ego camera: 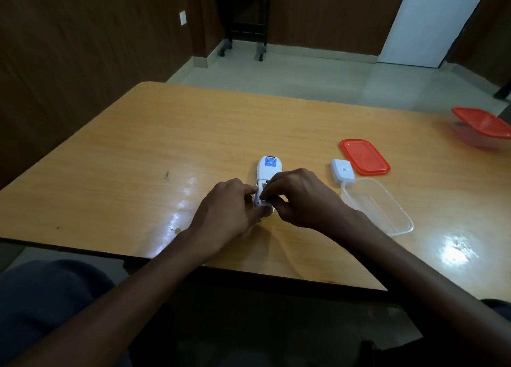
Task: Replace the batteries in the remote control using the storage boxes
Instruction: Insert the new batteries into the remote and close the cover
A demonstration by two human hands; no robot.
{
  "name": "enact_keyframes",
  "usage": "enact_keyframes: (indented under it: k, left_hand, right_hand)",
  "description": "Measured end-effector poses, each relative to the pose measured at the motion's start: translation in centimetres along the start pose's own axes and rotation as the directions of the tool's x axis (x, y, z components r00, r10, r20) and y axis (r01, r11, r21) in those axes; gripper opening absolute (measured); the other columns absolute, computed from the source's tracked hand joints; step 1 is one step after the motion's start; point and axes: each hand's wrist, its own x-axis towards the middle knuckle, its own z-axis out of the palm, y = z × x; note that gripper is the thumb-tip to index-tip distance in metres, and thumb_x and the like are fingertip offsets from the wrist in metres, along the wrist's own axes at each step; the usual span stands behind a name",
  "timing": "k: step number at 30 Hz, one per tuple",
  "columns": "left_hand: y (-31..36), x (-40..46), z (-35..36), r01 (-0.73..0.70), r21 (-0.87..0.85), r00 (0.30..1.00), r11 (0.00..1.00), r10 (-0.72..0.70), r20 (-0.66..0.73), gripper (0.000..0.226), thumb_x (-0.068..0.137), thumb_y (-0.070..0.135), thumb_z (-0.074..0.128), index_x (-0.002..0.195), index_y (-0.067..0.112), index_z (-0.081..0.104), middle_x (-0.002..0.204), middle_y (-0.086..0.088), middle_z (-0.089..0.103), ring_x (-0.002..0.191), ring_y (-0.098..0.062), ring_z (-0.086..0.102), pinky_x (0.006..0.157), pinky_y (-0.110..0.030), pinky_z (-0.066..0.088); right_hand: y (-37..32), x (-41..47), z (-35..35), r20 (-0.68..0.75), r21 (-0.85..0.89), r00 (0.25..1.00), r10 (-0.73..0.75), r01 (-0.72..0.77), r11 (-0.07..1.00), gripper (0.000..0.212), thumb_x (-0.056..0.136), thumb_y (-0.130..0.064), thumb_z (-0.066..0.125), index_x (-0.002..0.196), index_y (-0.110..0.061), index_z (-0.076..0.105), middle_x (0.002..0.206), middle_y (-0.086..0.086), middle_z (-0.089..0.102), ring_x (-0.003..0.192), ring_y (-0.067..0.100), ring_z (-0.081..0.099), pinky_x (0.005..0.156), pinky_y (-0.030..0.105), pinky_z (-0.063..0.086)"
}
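A white remote control lies face down on the wooden table, a blue label at its far end and its battery compartment open at the near end. My left hand grips the near end of the remote from the left. My right hand has its fingertips curled into the open compartment; whether it pinches a battery is hidden. The white battery cover lies to the right of the remote. A clear open storage box stands beside my right hand, with its red lid behind it.
A second clear box with a red lid on it stands at the table's far right edge. Behind the table are a tiled floor, a dark wheeled stand and wood-panelled walls. My knees are below the near table edge.
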Motion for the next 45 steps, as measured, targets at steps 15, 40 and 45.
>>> enact_keyframes:
  k: [15, 40, 45]
  left_hand:
    - [0.0, -0.1, 0.2, 0.030, 0.067, 1.000, 0.997, -0.030, -0.010, 0.063, 0.082, 0.061, 0.069, 0.136, 0.029, 0.062, 0.108, 0.005, 0.065, 0.096, -0.013, 0.055, 0.074, -0.032, 0.046]
    - [-0.1, 0.1, 0.8, 0.007, 0.115, 1.000, 0.993, -0.004, -0.025, 0.058, 0.083, 0.062, 0.067, 0.132, 0.032, 0.064, 0.104, 0.005, 0.065, 0.096, -0.015, 0.056, 0.073, -0.033, 0.048]
    - [0.2, 0.0, 0.7, -0.012, 0.105, 0.999, 0.994, 0.016, -0.032, 0.049, 0.085, 0.058, 0.068, 0.125, 0.030, 0.069, 0.100, 0.002, 0.064, 0.100, -0.018, 0.057, 0.074, -0.034, 0.048]
  right_hand:
    - [1.9, -0.9, -2.8, -0.114, 0.269, 0.949, 0.293, -0.255, 0.929, 0.031, 0.083, 0.004, 0.063, 0.108, -0.010, 0.076, 0.096, 0.003, 0.080, 0.091, 0.011, 0.075, 0.086, 0.030, 0.060]
    - [-0.3, -0.3, 0.5, -0.172, 0.311, 0.855, 0.489, -0.424, 0.851, 0.029, 0.087, -0.019, 0.075, 0.116, -0.022, 0.072, 0.087, -0.004, 0.078, 0.067, -0.002, 0.061, 0.064, 0.008, 0.042]
    - [-0.7, -0.3, 1.4, -0.231, 0.347, 0.851, 0.472, -0.382, 0.857, 0.024, 0.087, -0.019, 0.076, 0.111, -0.020, 0.073, 0.084, -0.002, 0.079, 0.073, 0.008, 0.069, 0.074, 0.027, 0.055]
